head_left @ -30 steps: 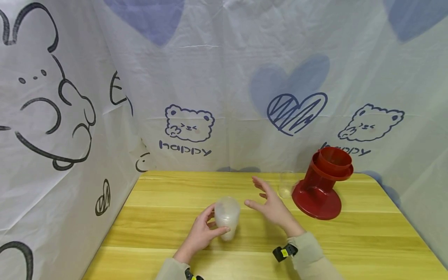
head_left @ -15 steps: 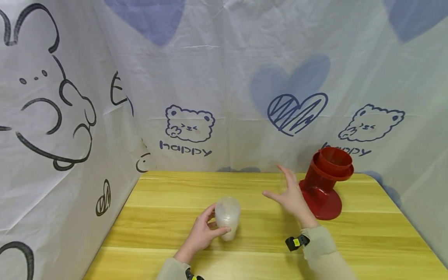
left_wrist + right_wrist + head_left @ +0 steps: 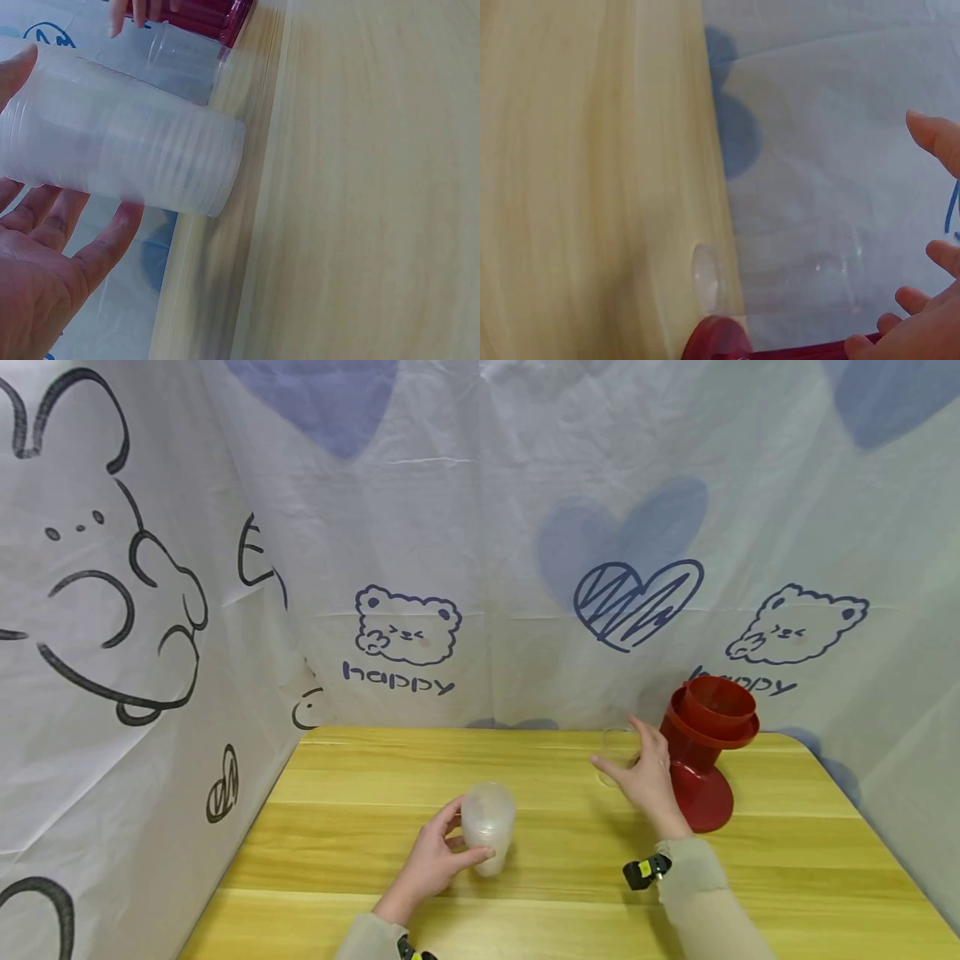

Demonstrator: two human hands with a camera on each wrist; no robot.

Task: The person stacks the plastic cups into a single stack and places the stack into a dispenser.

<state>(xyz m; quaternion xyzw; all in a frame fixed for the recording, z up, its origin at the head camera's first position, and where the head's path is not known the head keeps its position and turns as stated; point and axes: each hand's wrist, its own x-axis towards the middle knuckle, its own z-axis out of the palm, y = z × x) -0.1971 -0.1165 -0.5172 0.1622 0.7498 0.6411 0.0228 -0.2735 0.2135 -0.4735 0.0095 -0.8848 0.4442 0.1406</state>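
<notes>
A stack of translucent plastic cups (image 3: 489,818) stands on the wooden table in front of me; the left wrist view shows the nested rims of the cups (image 3: 172,150) near the tabletop. My left hand (image 3: 431,864) holds this stack from its left side, thumb in front and fingers behind. Farther back and to the right is a single clear cup (image 3: 617,742), faint against the cloth. Around it, spread and apart from its wall as far as the right wrist view shows, are the thumb and fingers of my right hand (image 3: 648,777). The clear cup (image 3: 787,274) looks upright.
Right beside the right hand stands a red plastic holder (image 3: 705,752) with a round base and a wide ringed top. White printed cloth (image 3: 487,527) hangs behind the table's back edge and along the sides. Pale wood tabletop (image 3: 360,777) spreads to the left.
My right hand has moved right and away from the stack, up to the clear cup near the red holder. The left hand and its stack have stayed in place.
</notes>
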